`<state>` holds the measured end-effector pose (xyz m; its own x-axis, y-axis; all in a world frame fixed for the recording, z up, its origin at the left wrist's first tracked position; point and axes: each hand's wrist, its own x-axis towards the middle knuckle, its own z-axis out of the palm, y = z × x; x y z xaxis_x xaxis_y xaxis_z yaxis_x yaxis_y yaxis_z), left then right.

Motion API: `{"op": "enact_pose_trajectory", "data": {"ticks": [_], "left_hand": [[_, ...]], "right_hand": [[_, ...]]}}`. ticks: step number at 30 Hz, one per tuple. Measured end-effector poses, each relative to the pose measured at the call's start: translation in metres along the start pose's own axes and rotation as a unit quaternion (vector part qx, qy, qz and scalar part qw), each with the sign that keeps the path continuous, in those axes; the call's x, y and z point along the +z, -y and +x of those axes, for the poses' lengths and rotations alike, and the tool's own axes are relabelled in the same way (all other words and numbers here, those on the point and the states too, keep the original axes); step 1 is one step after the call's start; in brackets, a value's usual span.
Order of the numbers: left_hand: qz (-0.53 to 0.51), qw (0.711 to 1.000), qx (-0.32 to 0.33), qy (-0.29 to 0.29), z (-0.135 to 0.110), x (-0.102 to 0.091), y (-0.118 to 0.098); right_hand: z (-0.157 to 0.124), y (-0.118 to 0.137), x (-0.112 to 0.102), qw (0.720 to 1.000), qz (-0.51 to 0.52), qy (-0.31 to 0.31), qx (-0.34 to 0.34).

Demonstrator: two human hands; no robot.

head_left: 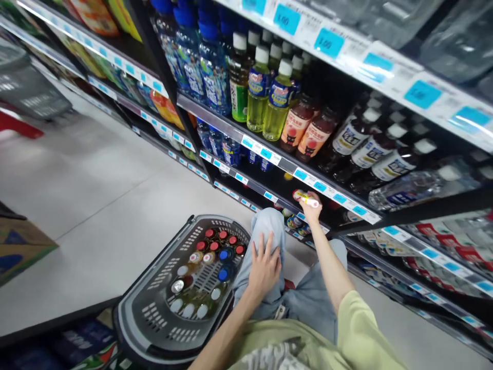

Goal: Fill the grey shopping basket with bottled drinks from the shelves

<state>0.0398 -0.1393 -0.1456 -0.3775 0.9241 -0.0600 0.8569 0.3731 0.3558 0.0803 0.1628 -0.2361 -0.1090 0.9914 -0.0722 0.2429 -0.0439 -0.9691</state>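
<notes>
1. At the dark gap above the lower shelf (256,187), the right hand (310,206) has its fingers curled closed around a small white bottle (307,198) marked with red and yellow; the bottle is tilted well over, near the shelf's front edge
2. On the left knee of the pale jeans (266,225), the left hand (265,264) rests palm down, fingers spread and loosely open, with nothing in its hold
3. Beside the left leg stands a grey basket (133,324) with pierced walls; inside it are bottles with red caps (214,246), blue caps (223,274) and white caps (188,310), mostly upright
4. Over the right hand, the upper shelf (215,122) carries yellow-green bottles (276,105), orange-labelled bottles (314,139) and dark bottles with white labels (395,156); a clear bottle (408,187) leans at the right
5. Off to the left are a grey cart (34,82) and, nearer, a cardboard box (23,244)
</notes>
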Motion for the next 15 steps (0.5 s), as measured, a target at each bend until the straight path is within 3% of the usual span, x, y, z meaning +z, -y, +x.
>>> {"op": "enact_pose_trajectory", "data": {"ticks": [4, 9, 12, 15], "left_hand": [[-0.007, 1.0, 0.0, -0.019, -0.007, -0.004, 0.003], [-0.043, 0.999, 0.02, -0.024, -0.01, -0.009, 0.004], [-0.154, 0.987, 0.011, -0.039, -0.01, -0.005, -0.002], [-0.297, 0.952, -0.015, -0.069, -0.014, 0.006, -0.017]], "right_hand": [[-0.054, -0.002, -0.025, 0.993, 0.084, -0.084, 0.028], [-0.096, 0.013, -0.054, 0.963, 0.187, -0.175, 0.081], [-0.12, 0.029, -0.08, 0.954, 0.237, -0.142, 0.118], [-0.148, 0.047, -0.109, 0.949, 0.272, -0.069, 0.147]]}}
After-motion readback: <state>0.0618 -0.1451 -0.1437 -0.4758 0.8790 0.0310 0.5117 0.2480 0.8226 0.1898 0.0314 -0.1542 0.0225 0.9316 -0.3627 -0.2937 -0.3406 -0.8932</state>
